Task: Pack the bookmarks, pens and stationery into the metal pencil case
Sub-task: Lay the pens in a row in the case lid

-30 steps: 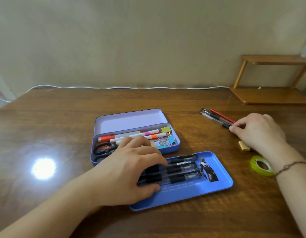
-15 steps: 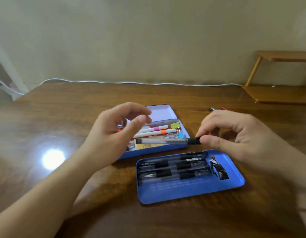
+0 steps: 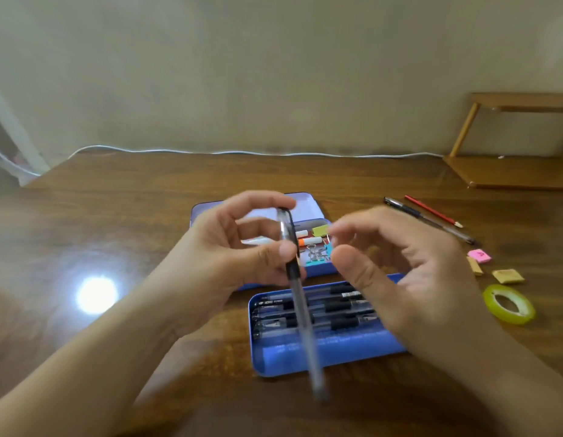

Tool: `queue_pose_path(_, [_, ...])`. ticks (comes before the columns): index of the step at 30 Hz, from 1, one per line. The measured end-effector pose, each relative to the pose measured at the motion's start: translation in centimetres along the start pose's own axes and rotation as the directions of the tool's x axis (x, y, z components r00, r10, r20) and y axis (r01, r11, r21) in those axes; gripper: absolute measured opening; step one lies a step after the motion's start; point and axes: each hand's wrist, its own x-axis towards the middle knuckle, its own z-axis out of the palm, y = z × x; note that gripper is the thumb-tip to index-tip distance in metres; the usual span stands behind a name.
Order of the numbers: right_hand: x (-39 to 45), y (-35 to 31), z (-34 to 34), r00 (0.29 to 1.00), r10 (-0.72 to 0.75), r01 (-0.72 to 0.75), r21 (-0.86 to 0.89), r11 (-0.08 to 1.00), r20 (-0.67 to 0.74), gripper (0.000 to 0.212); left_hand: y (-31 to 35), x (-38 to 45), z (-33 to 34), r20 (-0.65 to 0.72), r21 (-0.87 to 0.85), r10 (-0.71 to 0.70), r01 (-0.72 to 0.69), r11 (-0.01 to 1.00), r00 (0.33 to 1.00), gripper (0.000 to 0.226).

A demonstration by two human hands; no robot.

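Pen [image 3: 293,247]: pinched in left hand [image 3: 239,247] w/ tip down over tray [image 3: 305,357], prob. to lay in; right hand [image 3: 409,279] released, fingers loose.

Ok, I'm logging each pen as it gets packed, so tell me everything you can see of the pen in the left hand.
The pen is a slim gel pen with a clear plastic barrel, a black grip section and a dark cap end at the top. It is motion-blurred. It stands steeply, top end up and lower end toward the camera, above the blue tray of similar pens. The left hand pinches its upper part between thumb and fingers; the right hand is near but not touching it.
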Motion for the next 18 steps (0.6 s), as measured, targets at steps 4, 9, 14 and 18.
queue_pose_path(4, [0.0,0.2,-0.1,0.978,0.153,-0.139,-0.102,0.985,0.143,0.005,-0.7,0.3,0.4,-0.233,0.067,0.150,-0.138,0.988,0.961,0.038])
queue_pose_path(9, [0.3,0.8,-0.9,0.968,0.188,-0.148,-0.224,0.963,0.166,0.015,-1.3,0.1,1.0,-0.224,0.093,0.211,-0.194,0.977,0.951,0.037])
queue_pose_path(14, [0.6,1.0,-2.4,0.883,0.180,-0.010,-0.366,0.931,0.433,0.017,-0.8,0.1,-0.7,0.031,0.431,0.207,-0.200,0.880,0.978,0.033])
queue_pose_path(18, [0.3,1.2,-1.6,0.764,0.190,0.178,-0.484,0.857,0.617,0.024,-1.2,0.4,-2.3,0.204,0.839,0.324,-0.336,0.427,0.924,0.014])
